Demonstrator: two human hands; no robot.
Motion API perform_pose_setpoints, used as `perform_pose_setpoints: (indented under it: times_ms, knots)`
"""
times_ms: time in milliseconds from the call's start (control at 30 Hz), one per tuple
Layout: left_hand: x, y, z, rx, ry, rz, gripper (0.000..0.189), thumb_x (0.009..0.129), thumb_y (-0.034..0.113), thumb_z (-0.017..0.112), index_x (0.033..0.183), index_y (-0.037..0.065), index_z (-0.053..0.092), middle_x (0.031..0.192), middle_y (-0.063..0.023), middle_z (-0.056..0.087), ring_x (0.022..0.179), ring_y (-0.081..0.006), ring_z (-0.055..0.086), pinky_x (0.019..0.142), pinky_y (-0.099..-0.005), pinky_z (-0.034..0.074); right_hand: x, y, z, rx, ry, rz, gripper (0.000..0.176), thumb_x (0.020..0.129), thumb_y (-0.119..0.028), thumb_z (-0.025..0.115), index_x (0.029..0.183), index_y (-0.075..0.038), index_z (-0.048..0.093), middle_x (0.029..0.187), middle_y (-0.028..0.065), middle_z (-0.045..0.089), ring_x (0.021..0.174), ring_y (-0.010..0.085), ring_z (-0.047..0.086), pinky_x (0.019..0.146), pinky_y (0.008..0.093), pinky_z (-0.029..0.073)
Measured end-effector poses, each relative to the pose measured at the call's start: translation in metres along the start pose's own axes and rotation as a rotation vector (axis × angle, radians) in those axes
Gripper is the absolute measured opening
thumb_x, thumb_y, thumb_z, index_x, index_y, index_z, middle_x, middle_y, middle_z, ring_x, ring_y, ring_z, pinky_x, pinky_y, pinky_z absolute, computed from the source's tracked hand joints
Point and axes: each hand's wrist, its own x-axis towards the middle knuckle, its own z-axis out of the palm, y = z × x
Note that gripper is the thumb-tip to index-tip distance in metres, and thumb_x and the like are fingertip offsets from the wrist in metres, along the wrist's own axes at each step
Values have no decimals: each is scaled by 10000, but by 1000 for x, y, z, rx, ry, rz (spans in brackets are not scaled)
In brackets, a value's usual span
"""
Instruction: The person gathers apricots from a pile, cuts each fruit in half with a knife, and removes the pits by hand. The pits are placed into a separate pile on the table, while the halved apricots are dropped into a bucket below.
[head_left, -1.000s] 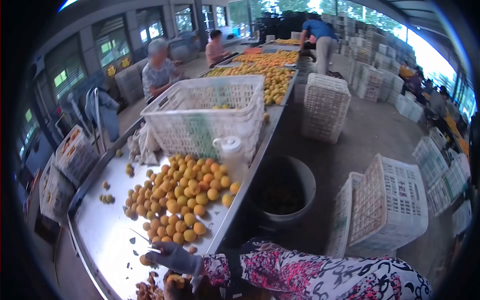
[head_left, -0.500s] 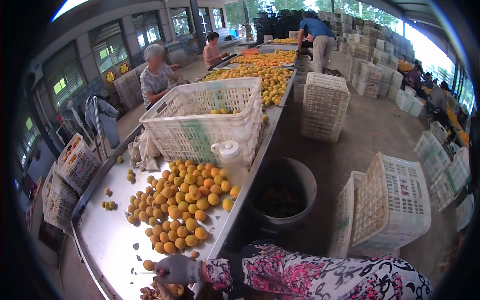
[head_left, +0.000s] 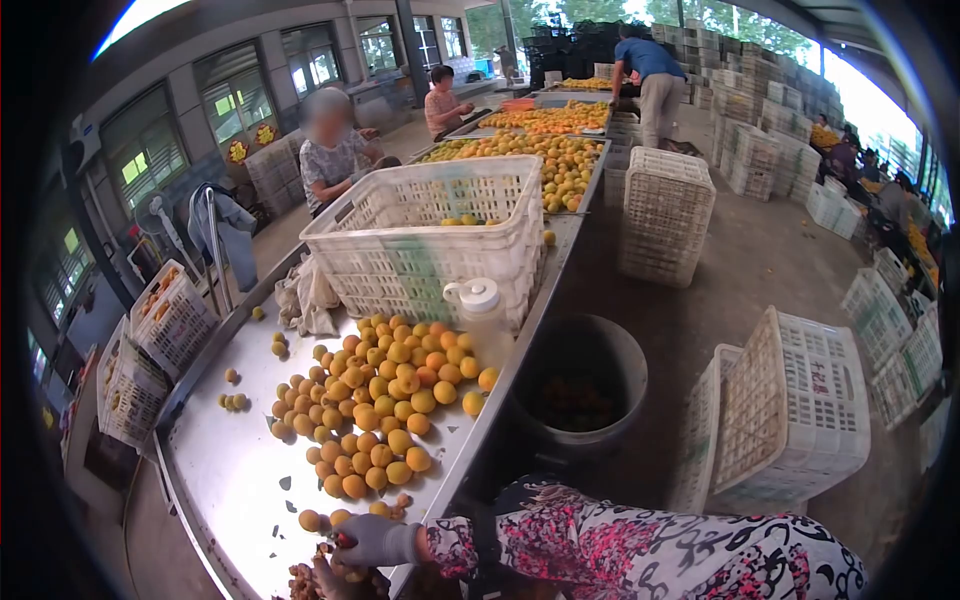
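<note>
In the head view, my right hand (head_left: 385, 541), in a grey glove, is closed on a small red object (head_left: 346, 540) at the table's near end. Just below it, my left hand (head_left: 335, 582) is dark and partly cut off by the bottom edge; its fingers are bent, and what they hold is unclear. Brown fruit pieces (head_left: 303, 580) lie beside it. Whole orange-yellow fruits (head_left: 311, 520) lie close above the hands. A larger heap of yellow-orange fruit (head_left: 385, 385) covers the middle of the metal table (head_left: 215, 470).
A white crate (head_left: 420, 265), a lidded jug (head_left: 482, 315) and a cloth (head_left: 307, 297) stand beyond the heap. A dark bin (head_left: 580, 380) and crates (head_left: 790, 410) are to the right. Other people (head_left: 335, 160) are farther along the table.
The view has shifted, so the scene sits slightly farther right. My gloved hand is nearer my other hand, and a second fruit now shows beside the single one above them.
</note>
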Motion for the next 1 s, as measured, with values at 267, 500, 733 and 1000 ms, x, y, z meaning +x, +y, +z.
perform_pose_setpoints:
  times_ms: [267, 500, 733, 1000]
  knots:
    - [29, -16, -34, 498, -290, 453, 68, 889, 78, 480, 896, 58, 544, 804, 8, 506, 666, -97, 458, 555, -196, 394, 4, 9, 14, 139, 115, 44, 427, 794, -385, 604, 991, -7, 587, 884, 147, 637, 863, 255, 615, 808, 322, 461]
    - [50, -11, -57, -405, -478, -120, 192, 930, 233, 460, 938, 70, 563, 798, -21, 538, 622, -107, 447, 526, -218, 366, 9, -1, 0, 658, 102, 12, 211, 861, -246, 625, 808, -43, 598, 683, -11, 577, 638, 43, 552, 591, 199, 457]
    - [14, -27, -12, 602, -124, 361, 294, 803, 95, 537, 1090, 43, 575, 959, -60, 599, 905, -162, 567, 743, -234, 467, 5, 0, -29, 972, 178, -58, 199, 883, -234, 607, 922, -41, 632, 620, -41, 516, 522, 47, 472, 456, 207, 373]
    - [37, -32, -23, -151, -365, -230, 432, 849, 241, 552, 1236, 69, 471, 1036, -107, 608, 788, -153, 560, 638, -256, 442, -5, -24, -35, 1000, 133, -179, 371, 944, -333, 458, 653, -116, 382, 515, -8, 345, 403, 101, 326, 395, 254, 288]
